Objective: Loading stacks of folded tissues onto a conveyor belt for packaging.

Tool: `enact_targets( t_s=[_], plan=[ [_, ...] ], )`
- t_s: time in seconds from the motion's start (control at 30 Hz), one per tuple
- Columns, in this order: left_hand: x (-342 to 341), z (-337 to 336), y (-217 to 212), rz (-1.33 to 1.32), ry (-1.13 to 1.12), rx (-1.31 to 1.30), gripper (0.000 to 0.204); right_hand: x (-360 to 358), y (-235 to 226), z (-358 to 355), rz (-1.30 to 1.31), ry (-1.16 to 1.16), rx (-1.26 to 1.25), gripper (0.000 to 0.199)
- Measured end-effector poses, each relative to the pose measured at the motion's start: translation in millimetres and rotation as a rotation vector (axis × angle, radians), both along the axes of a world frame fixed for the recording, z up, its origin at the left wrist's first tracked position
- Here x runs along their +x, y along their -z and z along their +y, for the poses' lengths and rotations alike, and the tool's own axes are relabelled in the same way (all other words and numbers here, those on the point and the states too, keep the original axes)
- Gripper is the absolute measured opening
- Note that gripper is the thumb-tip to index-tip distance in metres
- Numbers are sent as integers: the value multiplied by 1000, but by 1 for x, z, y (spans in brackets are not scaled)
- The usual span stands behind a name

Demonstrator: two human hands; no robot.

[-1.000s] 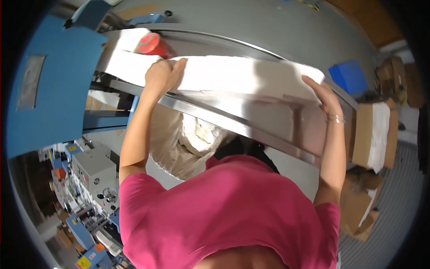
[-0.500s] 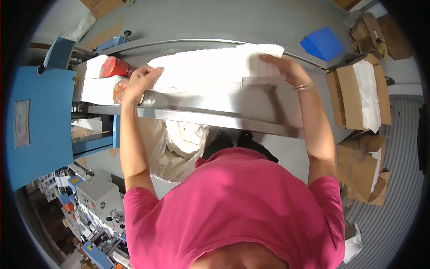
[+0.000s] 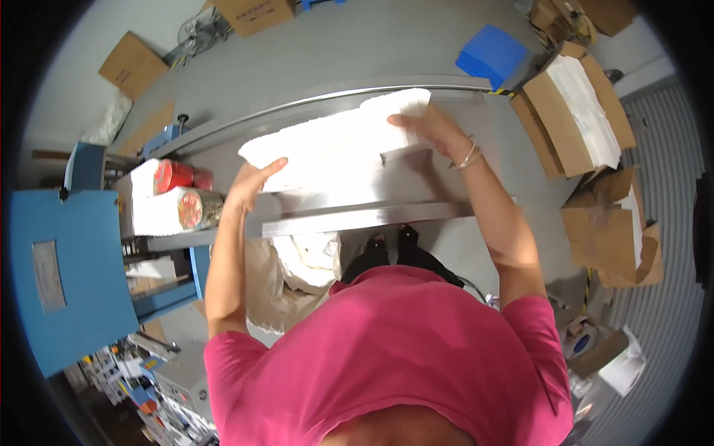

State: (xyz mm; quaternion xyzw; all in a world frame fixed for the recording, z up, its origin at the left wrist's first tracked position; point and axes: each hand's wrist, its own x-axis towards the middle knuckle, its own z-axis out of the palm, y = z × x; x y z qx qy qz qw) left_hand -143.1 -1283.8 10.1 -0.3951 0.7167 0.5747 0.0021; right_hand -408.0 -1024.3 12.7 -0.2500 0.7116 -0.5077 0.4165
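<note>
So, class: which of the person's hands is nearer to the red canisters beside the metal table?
Left. The left hand grips the white sheet's near-left edge, close to the red canisters. The right hand holds the sheet's far-right end, much farther away.

Left hand [image 3: 249, 186] fingers vanish behind the white stack's [image 3: 335, 145] end; its underside hidden. Red rolls [image 3: 178, 193] partly blurred, their detail unreadable. Pink shirt [image 3: 387, 357] covers everything under the tabletop's [image 3: 357, 219] near edge.
</note>
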Motion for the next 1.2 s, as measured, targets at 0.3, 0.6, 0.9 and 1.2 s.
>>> enact_targets(
  t_s=[0.3,0.6,0.9,1.2],
  plan=[
    [-1,66,-11,444,37,-23,54,61,-37,78,247,355,-498,54],
    [-68,145,-28,813,483,-116,67,146,-74,225,671,803,-502,93],
    [-87,316,-20,776,994,159,74,320,-56,388,919,1376,-143,87],
    [18,552,-34,719,1467,329,78,563,-77,525,745,1743,28,89]
  ],
)
